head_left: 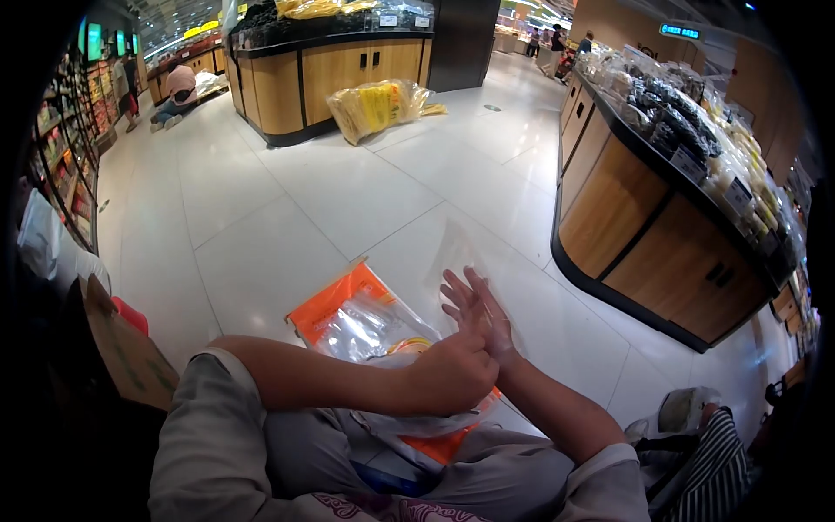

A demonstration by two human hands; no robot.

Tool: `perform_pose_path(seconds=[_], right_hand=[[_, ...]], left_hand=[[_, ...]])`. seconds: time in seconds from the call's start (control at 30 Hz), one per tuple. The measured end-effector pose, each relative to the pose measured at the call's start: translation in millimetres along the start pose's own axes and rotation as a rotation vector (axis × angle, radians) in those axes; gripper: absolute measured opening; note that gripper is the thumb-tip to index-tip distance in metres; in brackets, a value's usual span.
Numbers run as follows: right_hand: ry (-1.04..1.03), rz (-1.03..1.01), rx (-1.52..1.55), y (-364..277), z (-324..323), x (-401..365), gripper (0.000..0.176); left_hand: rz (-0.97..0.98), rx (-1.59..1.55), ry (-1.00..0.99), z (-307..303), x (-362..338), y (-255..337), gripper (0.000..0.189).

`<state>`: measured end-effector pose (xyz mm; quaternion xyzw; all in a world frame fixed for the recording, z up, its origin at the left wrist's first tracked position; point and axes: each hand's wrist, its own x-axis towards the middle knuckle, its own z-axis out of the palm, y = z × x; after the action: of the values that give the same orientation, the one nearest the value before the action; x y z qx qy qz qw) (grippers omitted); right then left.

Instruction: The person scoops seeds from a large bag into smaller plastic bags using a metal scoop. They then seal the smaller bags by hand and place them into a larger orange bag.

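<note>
My right hand (477, 309) is raised in front of me with its fingers spread. A thin clear plastic bag (452, 252) surrounds it and stretches past the fingertips. At the right wrist my left hand (454, 372) is closed, gripping the bag's edge; its fingertips are partly hidden. Below both hands, an orange and white package (335, 291) lies on the floor before my lap. Shiny clear plastic bags (370, 326) rest on top of it, partly covered by my left forearm.
Wooden display counters with bagged goods stand at the right (635, 191) and at the back (330, 83). A yellow bundle in plastic (374, 109) leans by the back counter. A cardboard box (122, 348) is at my left. A person (180, 87) sits on the floor far off.
</note>
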<state>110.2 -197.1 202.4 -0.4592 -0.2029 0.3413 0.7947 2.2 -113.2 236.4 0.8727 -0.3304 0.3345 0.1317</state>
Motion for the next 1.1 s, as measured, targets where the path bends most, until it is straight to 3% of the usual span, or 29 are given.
perform_pose_path(seconds=[0.23,0.83,0.93,1.0,1.1], right_hand=[[-0.09,-0.052,-0.007,3.1,-3.0,0.9,0.067],[-0.064,0.06,-0.211,1.5,6.3,-2.4,0.064],[-0.117,0.038,-0.199,-7.1,8.0,-3.4,0.062],[-0.127,0.038,-0.092,-13.3,7.7,-9.2,0.063],[-0.148,0.035,0.036,-25.6,10.0,-17.6,0.062]], left_hand=[[0.031,-0.064,0.004,8.6,0.8,7.2,0.012],[0.06,-0.053,-0.118,14.4,-1.3,25.9,0.013],[-0.024,-0.287,-0.045,-2.4,9.3,15.9,0.012],[-0.06,-0.286,0.179,-19.6,12.2,-6.9,0.007],[-0.419,-0.179,0.472,-28.6,6.7,-52.3,0.016]])
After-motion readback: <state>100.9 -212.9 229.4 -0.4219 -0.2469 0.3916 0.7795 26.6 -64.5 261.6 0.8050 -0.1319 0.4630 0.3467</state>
